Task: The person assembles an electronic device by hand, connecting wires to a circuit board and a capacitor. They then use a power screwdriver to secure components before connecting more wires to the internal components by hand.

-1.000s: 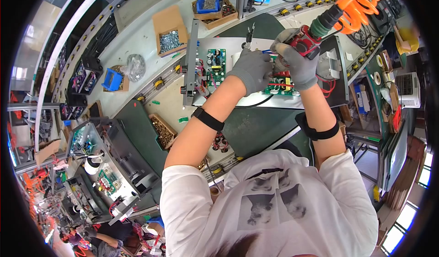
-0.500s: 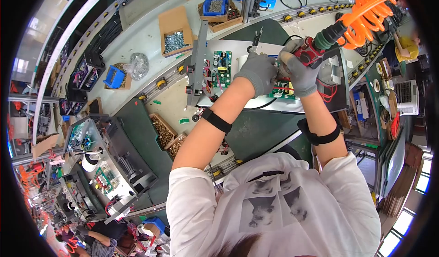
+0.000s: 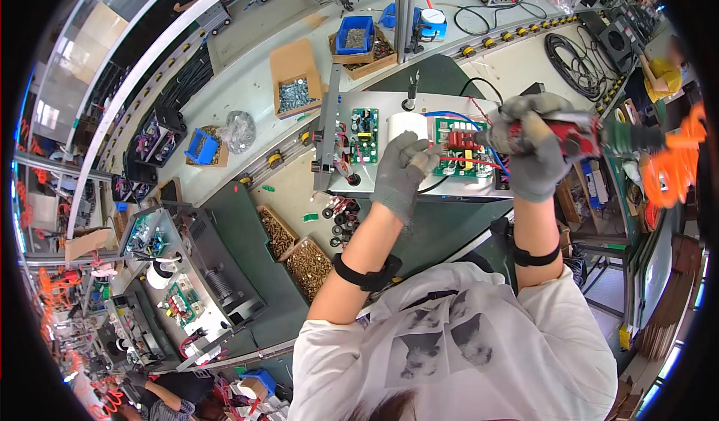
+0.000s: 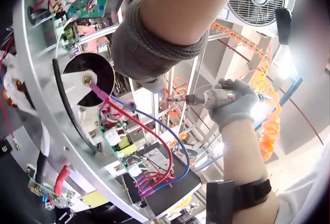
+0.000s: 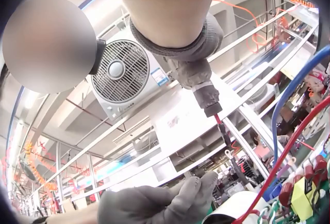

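My gloved right hand (image 3: 535, 148) grips a red power screwdriver (image 3: 573, 136), held sideways above the right end of a metal chassis (image 3: 348, 178). In the right wrist view its bit (image 5: 219, 123) points down. My gloved left hand (image 3: 403, 172) is over the middle of the chassis, next to a white cylinder (image 3: 408, 125), with fingers bent and tips together in the right wrist view; I cannot tell whether they pinch something small. Right of those fingers lies a green circuit board (image 3: 447, 168) with red wires (image 3: 472, 161) and blue wires (image 3: 453, 114). Another circuit board (image 3: 365, 151) sits to the left.
An orange coiled hose (image 3: 666, 174) trails from the screwdriver. Boxes of brass parts (image 3: 307, 264) and black-and-red knobs (image 3: 341, 219) lie nearer me. Beyond are a cardboard box of screws (image 3: 296, 65) and a blue bin (image 3: 353, 35). Another chassis (image 3: 213, 271) stands at left.
My right hand has drawn the screwdriver away from the board to the right and turned it more sideways. My left hand has moved back toward me, uncovering the white cylinder and the right board.
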Motion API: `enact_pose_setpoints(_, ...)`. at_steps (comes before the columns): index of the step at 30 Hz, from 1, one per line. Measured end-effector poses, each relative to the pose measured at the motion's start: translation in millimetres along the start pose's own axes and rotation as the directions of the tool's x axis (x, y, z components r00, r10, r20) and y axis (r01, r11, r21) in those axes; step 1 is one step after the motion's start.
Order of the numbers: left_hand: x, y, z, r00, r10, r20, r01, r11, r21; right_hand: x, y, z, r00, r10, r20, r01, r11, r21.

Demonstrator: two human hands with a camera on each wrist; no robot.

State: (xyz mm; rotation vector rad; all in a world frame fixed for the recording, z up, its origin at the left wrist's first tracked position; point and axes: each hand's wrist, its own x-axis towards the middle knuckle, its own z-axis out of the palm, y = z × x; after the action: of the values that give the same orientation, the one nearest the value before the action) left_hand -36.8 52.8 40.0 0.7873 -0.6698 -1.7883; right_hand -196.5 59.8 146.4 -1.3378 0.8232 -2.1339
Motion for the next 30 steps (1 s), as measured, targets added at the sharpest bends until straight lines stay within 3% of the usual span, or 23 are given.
enact_pose_setpoints(1,-2.3,-1.1,2.8,0.998,-0.042,-0.046,0.039,0.997,-0.067,-2.9,-6.0,-2.6,1.000,-0.002,-0.002,0.002,1.000,-0.002)
enact_pose_setpoints(3,-5.0,-4.8,6.1,0.995,-0.103,-0.017,0.100,0.988,-0.120,-8.4,-22.7,-4.9,0.989,0.146,-0.021,-0.134,0.952,0.274)
enact_pose_setpoints(6,-1.6,-22.8,6.6,0.974,-0.221,0.057,0.228,0.926,-0.301,-16.6,-25.0,-15.1,0.986,0.163,-0.020,-0.151,0.948,0.279)
enact_pose_setpoints(9,-1.3,-31.6,9.6,0.959,-0.281,0.037,0.273,0.878,-0.393,-22.6,-25.8,-16.1,0.988,0.148,0.034,-0.151,0.933,0.328)
enact_pose_setpoints(13,-5.7,-32.0,14.1,0.959,-0.283,0.033,0.272,0.873,-0.405,-29.3,-23.0,-13.5,0.987,0.159,0.036,-0.162,0.928,0.335)
enact_pose_setpoints(15,-7.0,-31.2,14.8,0.950,-0.309,0.039,0.291,0.836,-0.466,-31.6,-22.5,-12.2,0.971,0.240,-0.022,-0.220,0.919,0.327)
enact_pose_setpoints(19,-11.1,-24.5,19.6,0.961,-0.274,0.033,0.259,0.853,-0.453,-31.6,-16.2,-15.1,0.985,0.173,-0.013,-0.159,0.930,0.331)
enact_pose_setpoints(25,-6.5,-21.1,15.8,0.964,-0.155,0.216,0.230,0.891,-0.391,-28.3,-14.4,-18.8,0.989,0.144,-0.015,-0.130,0.928,0.349)
enact_pose_setpoints(27,-5.1,-4.2,25.0,0.957,-0.191,0.219,0.246,0.933,-0.262,-25.4,-13.1,-22.6,0.984,0.163,-0.066,-0.126,0.916,0.380)
enact_pose_setpoints(29,27.3,1.9,7.9,0.959,-0.015,0.284,-0.034,0.985,0.167,-20.5,-10.7,-25.0,0.983,0.177,-0.045,-0.143,0.901,0.409)
enact_pose_setpoints(30,39.6,-0.5,6.7,0.901,0.287,0.325,-0.427,0.713,0.556,-18.7,-8.8,-25.2,0.982,0.172,-0.079,-0.130,0.915,0.382)
